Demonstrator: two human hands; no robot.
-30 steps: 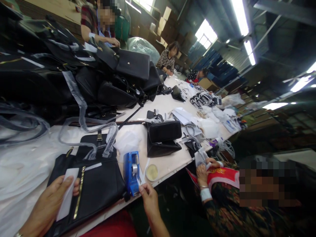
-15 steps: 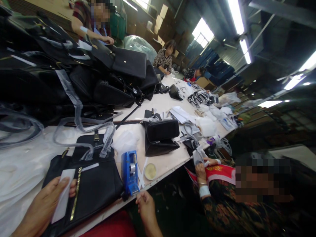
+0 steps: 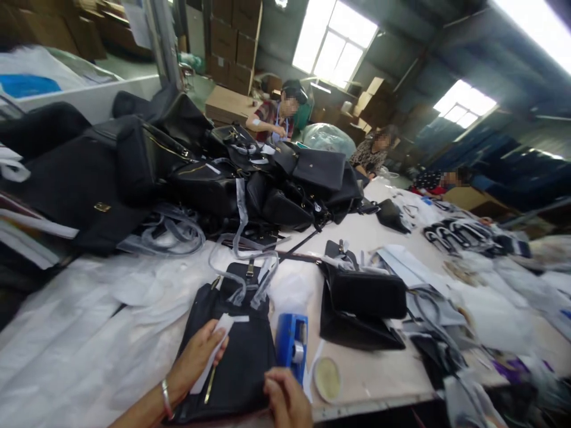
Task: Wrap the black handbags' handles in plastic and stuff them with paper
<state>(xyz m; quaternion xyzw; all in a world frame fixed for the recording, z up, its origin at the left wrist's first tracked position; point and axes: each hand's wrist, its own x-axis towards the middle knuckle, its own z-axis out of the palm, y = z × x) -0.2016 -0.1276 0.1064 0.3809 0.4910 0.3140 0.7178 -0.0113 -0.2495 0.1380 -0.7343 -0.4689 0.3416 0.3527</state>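
Observation:
My left hand grips a folded white paper strip between thumb and fingers, over a black bag lying flat on the table. The bag has a gold zipper and straps in clear plastic wrap. My right hand is at the bag's lower right corner, in front of a blue tape dispenser. Its fingers are curled with the tips together; whatever is between them cannot be made out. A round tin of yellowish material sits right of the dispenser.
Black bags are heaped along the far left side. White wrapping sheets cover the left of the table. Another black bag lies right of the dispenser, near papers. Several people, including one in a striped top, work farther back.
The view has swung left, so the bags and dispenser appear farther right and the nearby co-worker is mostly out of view. My right hand has moved from the dispenser's front toward the bag's corner.

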